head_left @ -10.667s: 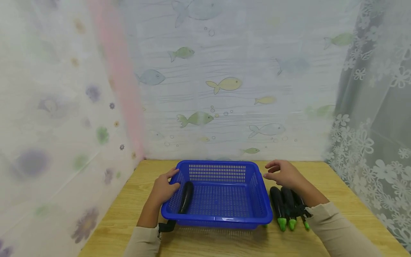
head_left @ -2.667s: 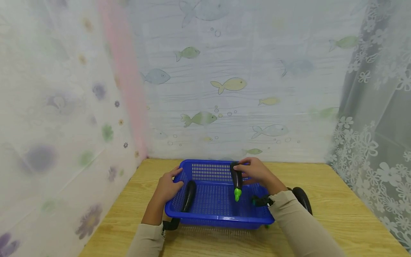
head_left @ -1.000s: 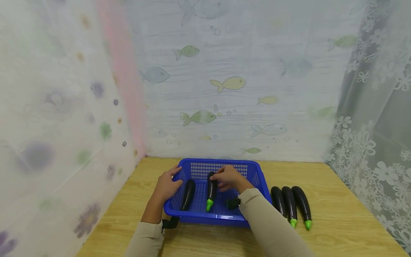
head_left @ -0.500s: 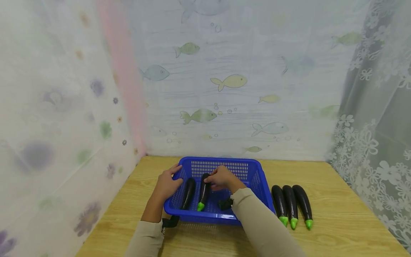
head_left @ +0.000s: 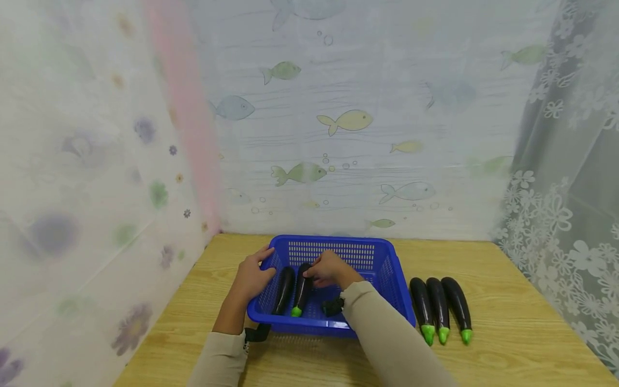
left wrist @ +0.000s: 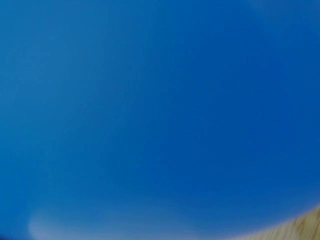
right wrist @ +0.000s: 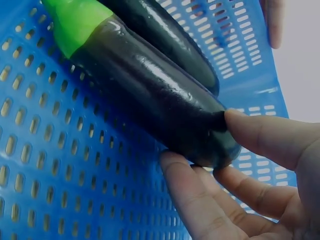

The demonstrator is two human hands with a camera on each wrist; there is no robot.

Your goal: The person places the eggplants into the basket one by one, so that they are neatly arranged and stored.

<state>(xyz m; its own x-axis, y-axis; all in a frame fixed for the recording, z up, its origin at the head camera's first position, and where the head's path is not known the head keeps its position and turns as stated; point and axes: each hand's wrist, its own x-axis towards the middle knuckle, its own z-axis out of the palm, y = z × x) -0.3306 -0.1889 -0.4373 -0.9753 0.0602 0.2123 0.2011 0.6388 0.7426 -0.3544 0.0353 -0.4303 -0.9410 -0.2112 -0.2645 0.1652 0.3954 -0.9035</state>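
Observation:
A blue plastic basket [head_left: 333, 238] with slotted walls stands on the table. My left hand [head_left: 252, 277] grips its left rim, the thumb on the inner side. Inside the basket, my right hand [head_left: 331, 269] pinches the rounded dark end of an eggplant [head_left: 302, 293], whose green stem end points toward me. The right wrist view shows the thumb on top of this eggplant [right wrist: 150, 87] and the fingertips under its end. Close on its left lies another eggplant [head_left: 284, 290], along the basket's left wall. Blurred blue basket wall [left wrist: 160, 110] fills nearly all of the left wrist view.
Side by side on the wooden table [head_left: 517, 322], to the right of the basket, lie three eggplants [head_left: 438, 306] with green stem ends toward me. A fish-patterned sheet [head_left: 348, 183] hangs behind the table, with a flowered sheet [head_left: 159, 193] at the left.
My right hand has brought an eggplant from the right-hand group into the basket, then left toward the other eggplant. My left hand has stayed on the rim.

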